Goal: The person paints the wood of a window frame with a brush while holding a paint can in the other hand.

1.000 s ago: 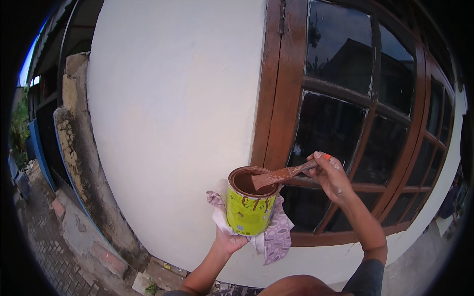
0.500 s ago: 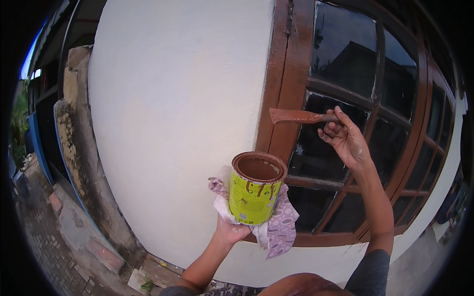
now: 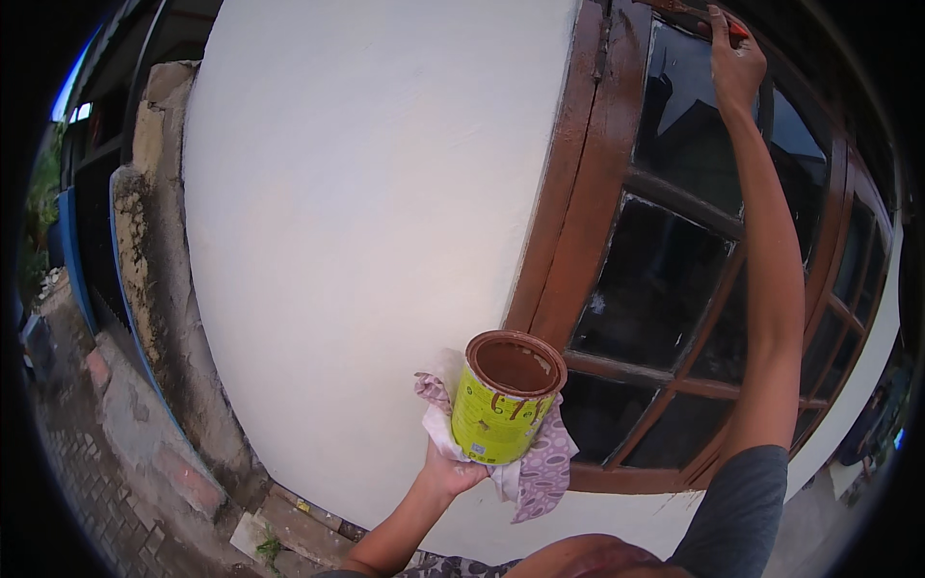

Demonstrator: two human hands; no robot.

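Head view: The left hand (image 3: 455, 472) grasps a yellow-green paint can (image 3: 496, 424) at its base, with a patterned cloth (image 3: 544, 472) bunched between palm and metal. The can stands nearly upright, open mouth uppermost, an orientation that likely keeps the brown paint (image 3: 515, 374) inside from spilling. The cloth probably cushions the grip and catches runs, since brown drips mark the can's outer wall. The fingers under the base are largely hidden.

The right hand (image 3: 738, 67) is raised to the upper edge of the view, fingers closed around the handle of a paintbrush (image 3: 686, 9). The brush points leftward across the top of the brown wooden window frame (image 3: 605, 207); whether its bristles touch the wood cannot be determined, as the picture edge crops them. The can is positioned below, in front of the frame's lower-left section and the white wall (image 3: 366, 212), presumably for easy reach.
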